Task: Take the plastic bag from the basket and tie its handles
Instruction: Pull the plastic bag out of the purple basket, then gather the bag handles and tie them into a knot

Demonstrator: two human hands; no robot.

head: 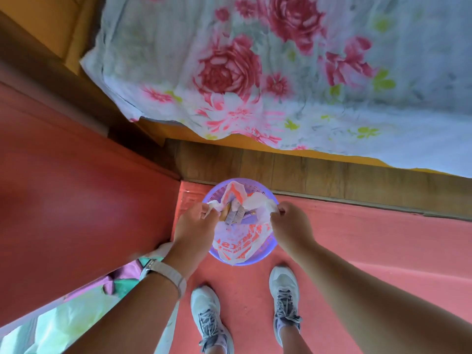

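A white plastic bag (238, 242) with orange print sits in a round purple basket (268, 247) on the red floor, right in front of my feet. My left hand (195, 226) pinches the bag's left handle at the basket's left rim. On the right side, my right hand (290, 223) pinches the other handle. The bag's mouth is held apart between them, and some grey and brown items (233, 214) show inside it. One orange-striped flap of the bag stands up at the far rim.
A wooden bed frame (332, 175) runs just behind the basket, with a floral sheet (281, 72) hanging over it. A red wall or cabinet (76, 187) stands on the left. My two grey shoes (284, 297) are on the floor close to the basket.
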